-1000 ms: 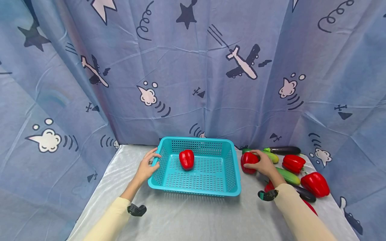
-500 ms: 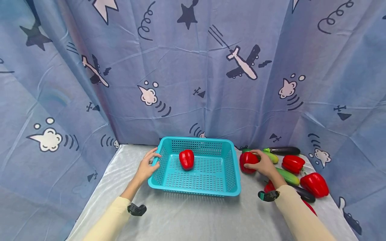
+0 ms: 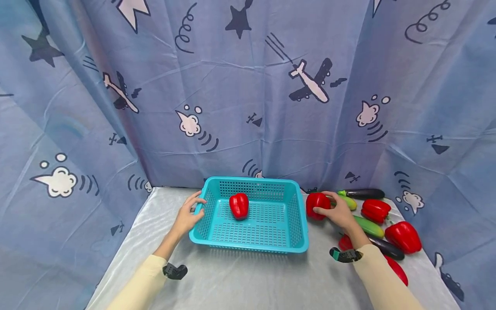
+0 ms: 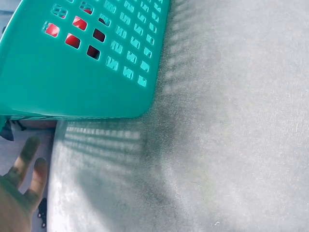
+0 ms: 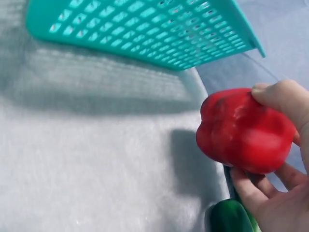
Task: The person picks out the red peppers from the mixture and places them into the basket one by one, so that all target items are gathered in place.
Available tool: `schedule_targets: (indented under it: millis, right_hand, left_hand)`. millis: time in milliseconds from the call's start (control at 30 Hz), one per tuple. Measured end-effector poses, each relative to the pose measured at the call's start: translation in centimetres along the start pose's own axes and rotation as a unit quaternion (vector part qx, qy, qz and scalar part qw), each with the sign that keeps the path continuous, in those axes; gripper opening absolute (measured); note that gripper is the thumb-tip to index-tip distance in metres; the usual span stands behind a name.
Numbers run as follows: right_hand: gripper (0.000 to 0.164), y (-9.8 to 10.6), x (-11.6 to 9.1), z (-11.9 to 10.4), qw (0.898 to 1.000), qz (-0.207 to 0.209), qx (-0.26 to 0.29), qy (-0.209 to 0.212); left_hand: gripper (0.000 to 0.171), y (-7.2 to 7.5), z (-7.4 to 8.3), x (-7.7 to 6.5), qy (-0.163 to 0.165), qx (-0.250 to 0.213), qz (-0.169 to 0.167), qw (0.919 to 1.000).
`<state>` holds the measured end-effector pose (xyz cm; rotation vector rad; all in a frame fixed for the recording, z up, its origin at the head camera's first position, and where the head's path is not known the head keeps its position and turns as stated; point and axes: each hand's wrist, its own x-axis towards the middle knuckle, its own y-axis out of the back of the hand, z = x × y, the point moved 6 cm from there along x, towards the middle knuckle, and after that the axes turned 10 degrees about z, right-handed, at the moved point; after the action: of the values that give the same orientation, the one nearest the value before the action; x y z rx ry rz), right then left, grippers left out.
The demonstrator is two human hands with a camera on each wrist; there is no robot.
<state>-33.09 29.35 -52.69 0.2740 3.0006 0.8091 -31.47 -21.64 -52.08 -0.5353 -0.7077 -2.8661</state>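
Right of the turquoise basket (image 3: 248, 248), across a narrow gap, the right hand (image 3: 340, 211) pinches a red bell pepper (image 3: 315, 206), slightly nearer the basket than a second ago; the left hand (image 3: 187, 217), fingers spread, stays by the left rim, contact unclear.

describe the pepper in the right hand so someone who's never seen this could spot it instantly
Find the turquoise basket on the pale table. Just beyond its right side, the right hand grips a glossy red bell pepper. Another pepper lies inside the basket and more red peppers lie farther right, but this is the only one held.
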Motion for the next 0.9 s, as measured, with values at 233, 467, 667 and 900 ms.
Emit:
schedule_targets:
  millis: [233, 467, 667, 900]
  right_hand:
    - [0.084, 0.4, -0.7, -0.4, 0.998, 0.004, 0.052, -0.029]
    - [0.084, 0.6, -1.5, -0.6, 0.979, -0.005, 0.187, -0.085]
    - [0.082, 1.1, -2.0, -1.1, 0.967, -0.017, 0.234, -0.101]
    - [0.08, 1.1, -2.6, -2.0, 0.96, -0.039, 0.262, -0.088]
  left_hand:
    - [0.025, -0.1, 0.1, 0.0, -0.002, -0.007, -0.001, 1.0]
    - [0.025, 0.0, 0.1, 0.0, -0.011, -0.004, 0.002, 0.9999]
    - [0.025, 0.1, 0.2, 0.1, 0.003, -0.011, -0.007, 0.9999]
    - [0.025, 0.1, 0.2, 0.2, 0.008, -0.012, -0.01, 0.9999]
